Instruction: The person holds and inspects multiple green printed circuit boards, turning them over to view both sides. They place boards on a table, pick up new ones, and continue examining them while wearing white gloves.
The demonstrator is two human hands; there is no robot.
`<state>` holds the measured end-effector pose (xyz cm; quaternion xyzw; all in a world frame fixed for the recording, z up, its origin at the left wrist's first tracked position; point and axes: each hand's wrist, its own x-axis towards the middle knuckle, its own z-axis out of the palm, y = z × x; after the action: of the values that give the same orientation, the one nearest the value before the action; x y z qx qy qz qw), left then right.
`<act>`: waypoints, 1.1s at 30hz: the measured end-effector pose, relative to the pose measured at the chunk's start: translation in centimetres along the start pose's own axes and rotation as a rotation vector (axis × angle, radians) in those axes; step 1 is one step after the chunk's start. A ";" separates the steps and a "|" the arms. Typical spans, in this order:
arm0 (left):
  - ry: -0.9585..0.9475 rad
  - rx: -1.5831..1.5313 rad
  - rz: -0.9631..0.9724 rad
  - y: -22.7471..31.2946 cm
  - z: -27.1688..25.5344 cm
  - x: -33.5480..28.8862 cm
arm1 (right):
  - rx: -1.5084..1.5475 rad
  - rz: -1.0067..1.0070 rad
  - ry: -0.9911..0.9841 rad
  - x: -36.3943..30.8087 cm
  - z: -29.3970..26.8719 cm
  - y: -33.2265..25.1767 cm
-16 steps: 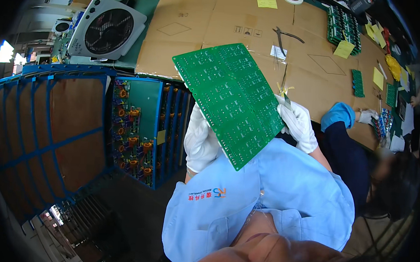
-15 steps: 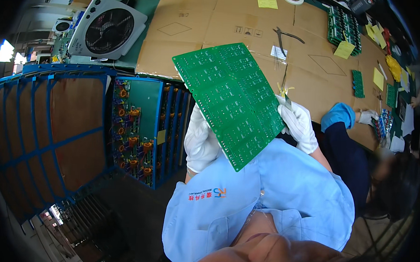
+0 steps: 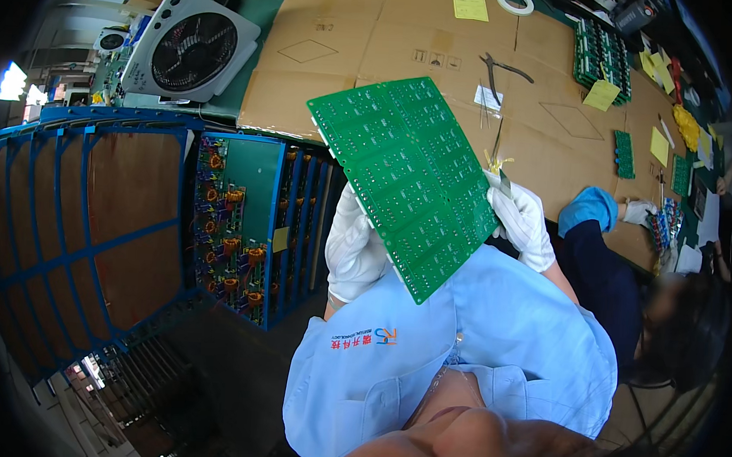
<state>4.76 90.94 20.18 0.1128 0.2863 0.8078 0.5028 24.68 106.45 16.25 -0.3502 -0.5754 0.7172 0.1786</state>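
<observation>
A large green circuit board [image 3: 406, 177] is tilted up in front of my chest, its face dotted with solder points. My white-gloved left hand [image 3: 355, 249] grips it by the left edge; the fingertips are hidden behind it. At the right edge, my gloved right hand [image 3: 522, 224] is closed around slim metal tweezers [image 3: 503, 183], their points directed away from me. That hand also meets the board's edge. Beyond the board, pliers [image 3: 497, 70] with dark handles lie spread on the cardboard [image 3: 385, 31] covering the bench.
A grey box fan [image 3: 195, 50] stands at the back left. Blue racks [image 3: 92, 251] fill the left side, one holding boards with copper coils [image 3: 231, 246]. Stacked green boards [image 3: 602, 63] sit back right. A co-worker's blue-cuffed arm [image 3: 590, 209] reaches onto the bench at right.
The board and both hands have shifted very slightly to the right and toward me in the picture. Both hands keep their hold.
</observation>
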 end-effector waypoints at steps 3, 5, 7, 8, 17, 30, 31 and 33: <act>-0.028 -0.022 -0.007 -0.7 -1.3 0.4 | 0.045 -0.007 0.019 0.0 -0.1 1.4; -0.006 0.003 0.003 -0.3 -0.5 0.2 | 0.089 -0.013 0.011 0.1 0.1 0.8; -0.001 0.015 0.015 -0.1 -0.1 0.1 | 0.086 -0.030 0.022 0.0 0.2 0.6; 0.000 0.009 0.014 -0.1 0.0 0.1 | 0.062 -0.045 0.036 -0.2 0.1 0.7; -0.014 -0.063 0.010 0.1 -0.4 -0.1 | -0.056 -0.119 0.071 -0.5 0.5 -0.8; -0.071 -0.129 0.003 0.8 -1.1 -0.1 | -0.057 -0.262 0.123 -0.9 0.9 -0.7; -0.067 -0.162 0.004 0.9 -1.0 -0.2 | -0.089 -0.296 0.137 -1.0 0.9 -0.6; -0.014 -0.075 0.025 0.9 -1.3 -0.7 | -0.155 -0.366 0.162 -1.3 1.1 -0.3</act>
<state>3.78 89.60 19.78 0.1030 0.2508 0.8232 0.4987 24.75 104.95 16.98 -0.3093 -0.6665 0.5959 0.3241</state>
